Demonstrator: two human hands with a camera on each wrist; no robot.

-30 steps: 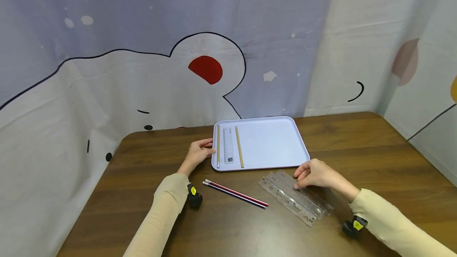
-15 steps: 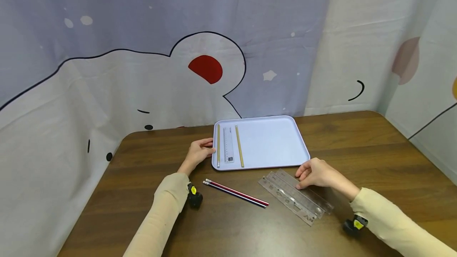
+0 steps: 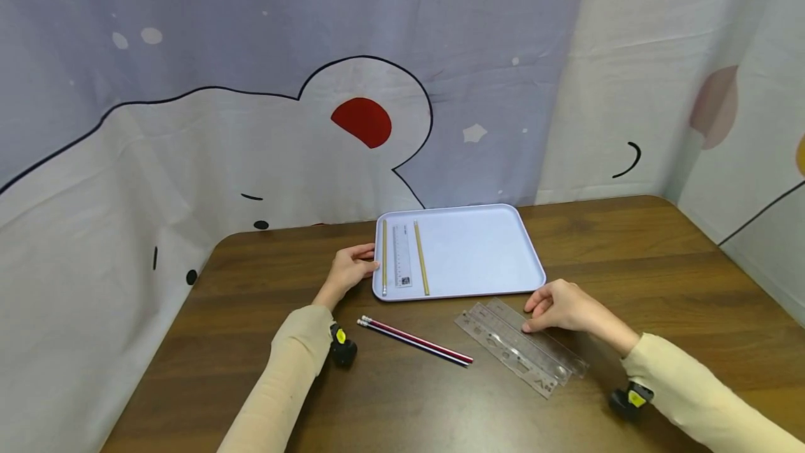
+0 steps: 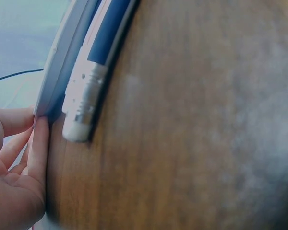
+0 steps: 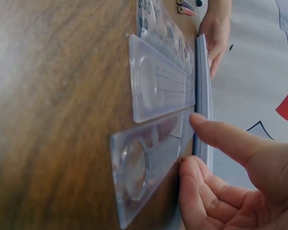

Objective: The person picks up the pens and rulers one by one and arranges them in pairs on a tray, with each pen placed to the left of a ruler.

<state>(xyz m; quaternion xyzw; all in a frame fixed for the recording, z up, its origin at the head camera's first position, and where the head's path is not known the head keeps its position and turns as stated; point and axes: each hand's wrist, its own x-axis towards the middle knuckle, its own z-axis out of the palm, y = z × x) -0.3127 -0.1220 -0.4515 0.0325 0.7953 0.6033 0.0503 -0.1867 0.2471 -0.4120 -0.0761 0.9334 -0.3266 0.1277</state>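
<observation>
My left hand [image 3: 349, 272] holds the left rim of the white tray [image 3: 484, 250], thumb on the rim; the left wrist view shows its fingers against the tray's edge. Inside the tray lie two yellow pencils, one at the left [image 3: 385, 257] and one farther right [image 3: 422, 257], with a short clear ruler [image 3: 402, 256] between them. My right hand [image 3: 558, 306] grips the rightmost clear ruler [image 5: 149, 163] across its width, thumb at one long edge and fingertips at the other. Beside it lie another clear ruler [image 5: 163, 81] and a clear stencil ruler [image 3: 503, 354], partly overlapping in the head view.
A red-striped pencil [image 3: 434, 346] and a dark blue one [image 3: 421, 347] lie side by side on the wooden table [image 3: 390, 411], in front of the tray. A printed curtain [image 3: 251, 152] hangs behind the table's back edge.
My right hand and wrist have shifted slightly to the right, while the rulers lie nearly where they were. The left hand and the tray have stayed in place.
</observation>
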